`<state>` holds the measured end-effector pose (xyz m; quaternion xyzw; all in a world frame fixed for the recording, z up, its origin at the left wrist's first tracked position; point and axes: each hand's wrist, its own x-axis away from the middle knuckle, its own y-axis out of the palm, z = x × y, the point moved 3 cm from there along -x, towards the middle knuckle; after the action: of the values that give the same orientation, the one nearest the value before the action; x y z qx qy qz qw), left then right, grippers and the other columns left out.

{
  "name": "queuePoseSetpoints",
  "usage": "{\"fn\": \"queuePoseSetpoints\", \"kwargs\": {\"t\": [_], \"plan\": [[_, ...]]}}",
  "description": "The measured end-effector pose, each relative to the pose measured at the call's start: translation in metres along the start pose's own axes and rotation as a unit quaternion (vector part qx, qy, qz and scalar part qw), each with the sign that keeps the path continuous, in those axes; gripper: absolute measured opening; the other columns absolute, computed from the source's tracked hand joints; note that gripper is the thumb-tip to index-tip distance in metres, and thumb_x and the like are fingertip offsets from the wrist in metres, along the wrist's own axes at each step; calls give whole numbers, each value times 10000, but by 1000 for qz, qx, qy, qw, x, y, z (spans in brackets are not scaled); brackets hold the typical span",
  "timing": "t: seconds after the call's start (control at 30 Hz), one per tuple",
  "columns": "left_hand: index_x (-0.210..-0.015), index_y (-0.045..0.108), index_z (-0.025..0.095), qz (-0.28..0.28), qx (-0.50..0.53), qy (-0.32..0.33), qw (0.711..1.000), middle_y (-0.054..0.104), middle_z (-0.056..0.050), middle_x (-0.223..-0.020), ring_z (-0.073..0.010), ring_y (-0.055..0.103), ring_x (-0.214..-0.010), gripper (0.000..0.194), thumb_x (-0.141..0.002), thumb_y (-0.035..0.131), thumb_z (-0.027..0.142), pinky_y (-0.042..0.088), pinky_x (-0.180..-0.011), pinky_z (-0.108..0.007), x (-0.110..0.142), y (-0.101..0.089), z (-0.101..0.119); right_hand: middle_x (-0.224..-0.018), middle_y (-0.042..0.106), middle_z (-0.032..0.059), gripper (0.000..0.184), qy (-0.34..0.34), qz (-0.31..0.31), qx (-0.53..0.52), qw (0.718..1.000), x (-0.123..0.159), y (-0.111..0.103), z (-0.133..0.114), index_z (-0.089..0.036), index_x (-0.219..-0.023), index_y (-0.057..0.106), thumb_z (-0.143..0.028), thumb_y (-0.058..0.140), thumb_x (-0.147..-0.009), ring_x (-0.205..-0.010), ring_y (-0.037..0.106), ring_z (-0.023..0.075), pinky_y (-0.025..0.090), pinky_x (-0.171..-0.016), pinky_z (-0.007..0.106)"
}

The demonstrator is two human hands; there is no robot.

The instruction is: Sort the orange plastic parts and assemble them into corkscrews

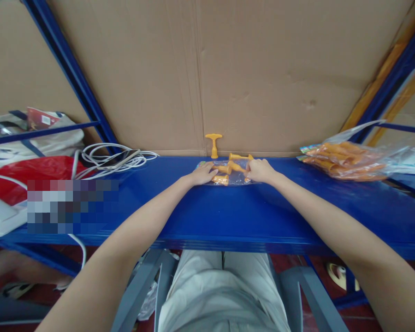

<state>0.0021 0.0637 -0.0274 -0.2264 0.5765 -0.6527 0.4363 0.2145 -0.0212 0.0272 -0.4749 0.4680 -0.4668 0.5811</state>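
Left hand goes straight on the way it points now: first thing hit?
Likely the middle orange piece in the clear bag that the left hand touches; depth is unclear.

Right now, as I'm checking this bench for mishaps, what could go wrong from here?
The orange T-shaped piece standing behind the clear bag might get knocked over. With the left hand and right hand at its ends, the bag could spill orange pieces if open; I can't tell whether it is.
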Motion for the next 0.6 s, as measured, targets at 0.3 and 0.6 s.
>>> {"fn": "queuePoseSetpoints", "kwargs": {"t": [0.3,0.6], "plan": [[-1526,397,135,-51,21,2,998,363,-149,-1619,-284,298,-1522,759,-944,288,609,222,-1243,-424,0,0,2,-1132,754,164,284,-40,22,-1,999,1,0,0,-140,-1092,752,-237,524,-952,-1167,663,306,454,-959,391],[-1541,358,149,-50,36,30,998,324,-130,-1643,-284,256,-1539,771,-937,287,623,191,-1254,-448,3,1,15,-1161,745,158,294,-44,94,-59,993,-8,18,1,-146,-1082,756,-222,499,-960,-1109,693,293,513,-917,358]]}}
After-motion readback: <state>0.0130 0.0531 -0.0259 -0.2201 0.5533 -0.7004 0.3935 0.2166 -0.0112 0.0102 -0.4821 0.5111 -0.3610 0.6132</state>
